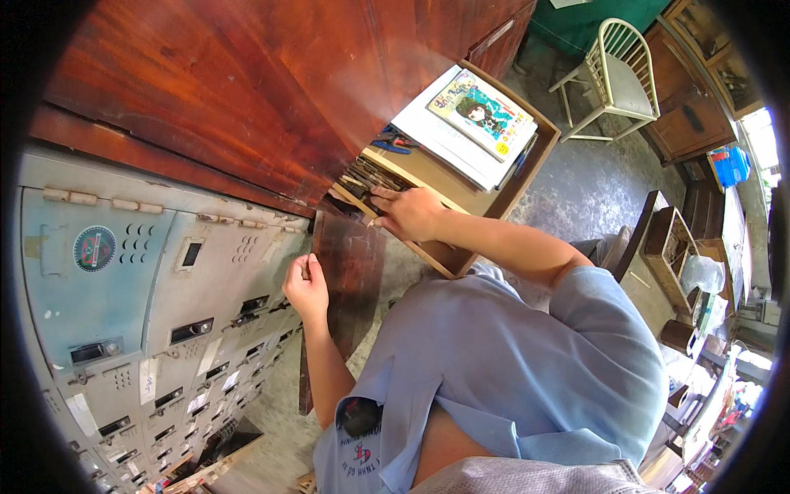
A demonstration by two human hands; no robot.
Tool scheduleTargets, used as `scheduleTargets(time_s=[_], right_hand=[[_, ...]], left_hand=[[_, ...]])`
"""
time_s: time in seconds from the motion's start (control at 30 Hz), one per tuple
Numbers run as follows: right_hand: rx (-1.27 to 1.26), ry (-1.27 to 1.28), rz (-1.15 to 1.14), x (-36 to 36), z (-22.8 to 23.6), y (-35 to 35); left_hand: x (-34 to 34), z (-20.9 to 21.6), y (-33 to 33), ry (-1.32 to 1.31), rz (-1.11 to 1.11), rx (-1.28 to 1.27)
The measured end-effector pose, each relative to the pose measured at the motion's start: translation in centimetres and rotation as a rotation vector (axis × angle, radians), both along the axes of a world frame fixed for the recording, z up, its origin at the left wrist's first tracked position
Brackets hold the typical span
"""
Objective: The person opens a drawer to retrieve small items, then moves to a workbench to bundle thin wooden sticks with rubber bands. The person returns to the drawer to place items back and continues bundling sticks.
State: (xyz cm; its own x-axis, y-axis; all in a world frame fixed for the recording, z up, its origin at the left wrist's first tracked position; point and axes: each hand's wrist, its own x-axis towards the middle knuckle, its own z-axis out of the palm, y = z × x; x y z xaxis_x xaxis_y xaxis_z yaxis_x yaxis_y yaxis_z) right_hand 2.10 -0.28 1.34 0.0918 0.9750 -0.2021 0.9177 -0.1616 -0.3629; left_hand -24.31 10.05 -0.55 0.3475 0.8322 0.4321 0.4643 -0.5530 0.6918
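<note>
My right hand (414,216) reaches into an open wooden drawer (546,140), with its fingers apart over the narrow compartment along the drawer's left side. Small, dark, slender pieces (368,174) lie crowded in that compartment, beside my fingertips; their kind is too small to tell. My left hand (306,288) is held up to the left of the drawer, with fingers curled and thumb pressed against them. Whatever it may hold is hidden. In the wider compartment lie a comic-style book (485,115) and white papers (428,136), with blue-handled tools (393,142) next to them.
Dark red wooden panelling (222,90) rises beyond the drawer. Grey metal lockers (206,288) line the left. A dark wooden board (350,255) stands between lockers and drawer. At upper right is a white chair (625,82), and on the right an open wooden box (671,247).
</note>
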Motion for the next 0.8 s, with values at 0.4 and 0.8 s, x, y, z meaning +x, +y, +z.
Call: scheduleTargets(time_s=[0.4, 0.8], right_hand=[[0.114, -0.067, -0.178, 0.2, -0.4, -0.9], [-0.173, -0.097, -0.133, 2.3, 2.5, 3.9]], left_hand=[[0.0, 0.6, 0.1, 0.118, 0.024, 0.007], [-0.3, 0.4, 0.0, 0.108, 0.045, -0.077]])
